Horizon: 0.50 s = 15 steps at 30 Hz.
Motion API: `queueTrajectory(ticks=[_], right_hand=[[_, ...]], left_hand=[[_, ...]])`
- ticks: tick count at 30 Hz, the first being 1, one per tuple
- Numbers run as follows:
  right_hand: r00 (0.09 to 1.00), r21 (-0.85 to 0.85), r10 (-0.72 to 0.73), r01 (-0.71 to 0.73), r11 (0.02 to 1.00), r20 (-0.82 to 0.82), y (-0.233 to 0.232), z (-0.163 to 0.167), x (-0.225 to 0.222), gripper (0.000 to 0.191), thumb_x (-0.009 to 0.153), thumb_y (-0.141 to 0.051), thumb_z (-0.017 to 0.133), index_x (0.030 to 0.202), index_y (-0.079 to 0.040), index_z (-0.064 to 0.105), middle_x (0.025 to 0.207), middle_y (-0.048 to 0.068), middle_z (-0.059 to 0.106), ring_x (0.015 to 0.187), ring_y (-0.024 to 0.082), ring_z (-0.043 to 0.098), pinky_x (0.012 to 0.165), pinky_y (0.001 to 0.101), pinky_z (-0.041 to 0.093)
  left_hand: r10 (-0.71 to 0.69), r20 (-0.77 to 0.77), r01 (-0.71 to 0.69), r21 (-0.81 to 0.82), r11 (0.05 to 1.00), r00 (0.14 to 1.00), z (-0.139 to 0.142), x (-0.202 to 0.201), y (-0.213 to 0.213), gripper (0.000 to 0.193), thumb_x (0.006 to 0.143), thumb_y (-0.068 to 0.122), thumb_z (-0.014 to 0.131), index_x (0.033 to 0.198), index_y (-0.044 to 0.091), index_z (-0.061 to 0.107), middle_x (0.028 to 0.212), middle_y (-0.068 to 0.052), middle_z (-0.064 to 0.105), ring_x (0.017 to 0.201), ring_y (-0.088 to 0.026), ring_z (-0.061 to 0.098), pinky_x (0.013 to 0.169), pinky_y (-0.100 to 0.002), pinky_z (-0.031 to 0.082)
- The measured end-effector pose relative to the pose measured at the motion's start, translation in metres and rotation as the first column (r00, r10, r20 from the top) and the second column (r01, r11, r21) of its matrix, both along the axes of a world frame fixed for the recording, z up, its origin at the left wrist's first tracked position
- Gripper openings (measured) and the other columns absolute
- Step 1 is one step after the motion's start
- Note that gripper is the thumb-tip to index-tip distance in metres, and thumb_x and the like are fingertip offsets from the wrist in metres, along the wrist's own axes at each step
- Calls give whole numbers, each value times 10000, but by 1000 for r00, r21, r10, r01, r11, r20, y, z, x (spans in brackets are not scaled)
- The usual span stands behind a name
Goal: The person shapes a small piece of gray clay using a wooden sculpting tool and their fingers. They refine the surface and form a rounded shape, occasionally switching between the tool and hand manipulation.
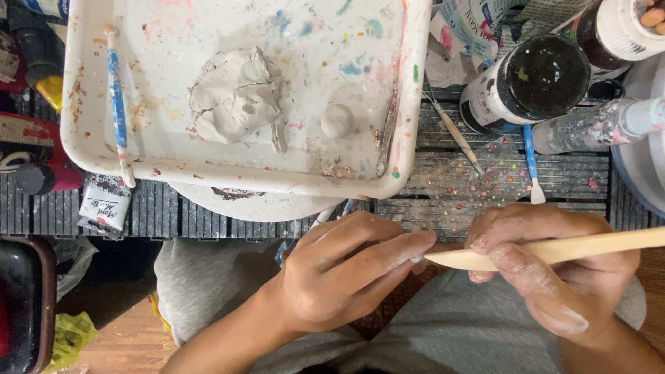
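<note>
At far left, dark paint bottles (28,48) crowd the edge of a slatted dark worktop (568,176), and a small white paint tube (104,203) lies just below the corner of a white tray (76,104). The paint-speckled tray fills the upper middle. A blue-handled tool (116,97) lies along the tray's left wall, a cracked lump of grey clay (234,93) sits at its centre, and a small clay ball (337,120) rests to the right, near a thin metal tool (388,131) by the right wall. Open tray floor lies between lump and walls.

Below the tray's near rim, over grey-trousered knees (443,325), the left hand (339,273) pinches a tiny bit of clay (417,257) in its grip, thumb and forefinger closed together on it. Touching that bit is the pointed tip of a wooden modelling tool (547,251), which the right hand (561,270) holds with its grip clamped around the shaft; the handle runs off the right edge.

Above the right hand, the worktop strip holds a thin brush (457,135) and a blue-handled stick (532,163). Black-capped jars (533,79) and a spattered clear bottle (596,125) crowd the upper right.
</note>
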State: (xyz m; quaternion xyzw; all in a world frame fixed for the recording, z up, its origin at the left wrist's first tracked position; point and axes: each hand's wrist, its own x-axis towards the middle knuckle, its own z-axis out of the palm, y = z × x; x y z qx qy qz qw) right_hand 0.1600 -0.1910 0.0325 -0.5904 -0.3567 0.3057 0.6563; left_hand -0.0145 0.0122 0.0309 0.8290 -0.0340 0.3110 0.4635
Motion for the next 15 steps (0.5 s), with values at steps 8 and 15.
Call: queueTrajectory(ticks=[8,15], right_hand=[[991,-115,-25,40,993,131,-2,-4,-1,103,925,88,620,1014,132,649,820,224,711,600,192,704,575,297,603],[990,59,-121,125,990,-73,5,-5,6,159,1065,-64,573,1100,73,645,923,221,727,655,224,737,599,342,616]], left_hand=[[10,-37,-9,30,1000,999,3,0,1,391,946,37,857,1296,17,684,1091,-109,647,903,-220,693,702,-327,586],[45,-63,-51,-94,994,997,0,2,-3,351,901,155,903,1191,73,723,1030,-70,659,842,-165,707,689,-305,588]])
